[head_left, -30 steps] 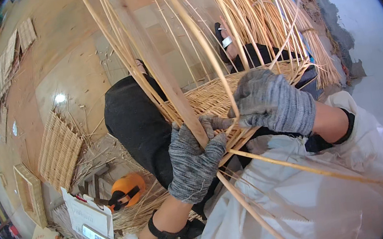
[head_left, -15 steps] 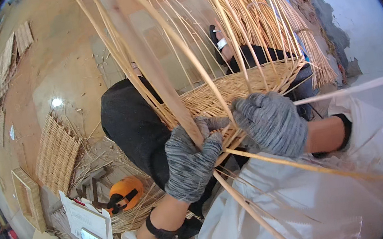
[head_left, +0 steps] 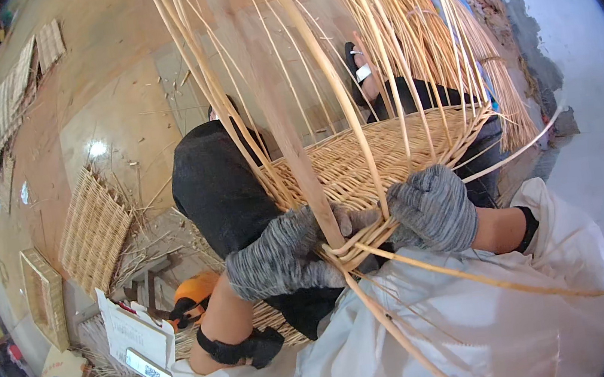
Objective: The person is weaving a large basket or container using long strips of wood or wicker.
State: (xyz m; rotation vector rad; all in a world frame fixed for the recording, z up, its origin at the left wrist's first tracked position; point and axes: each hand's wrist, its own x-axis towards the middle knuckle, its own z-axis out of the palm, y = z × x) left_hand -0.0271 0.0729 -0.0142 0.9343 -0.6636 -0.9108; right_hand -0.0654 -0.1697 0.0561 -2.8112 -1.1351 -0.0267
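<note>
Across my lap lies a half-woven wicker basket [head_left: 381, 156], with tall upright rods rising from its edge. My left hand [head_left: 280, 255], in a grey knitted glove, grips the near corner of the weave at the foot of a thick wooden stake [head_left: 295, 159]. Beside it my right hand [head_left: 433, 210], gloved alike, is closed at the basket's near edge on a willow rod; a pale rod end [head_left: 520, 154] sticks out past it to the right. One loose yellowish rod [head_left: 493, 267] runs from the corner over the white cloth on my lap. My fingertips are partly hidden.
A bundle of long rods [head_left: 505, 96] lies at the far right by the wall. On the left are a woven panel [head_left: 95, 221], a shallow wicker tray [head_left: 46, 299], a white box [head_left: 136, 341] and an orange-and-black tool [head_left: 193, 298]. Cut scraps litter the floor.
My left hand has turned flatter and slid from the thick stake down to its foot. The pale rod by my right hand now curves upward at its end. The view has shifted slightly.
</note>
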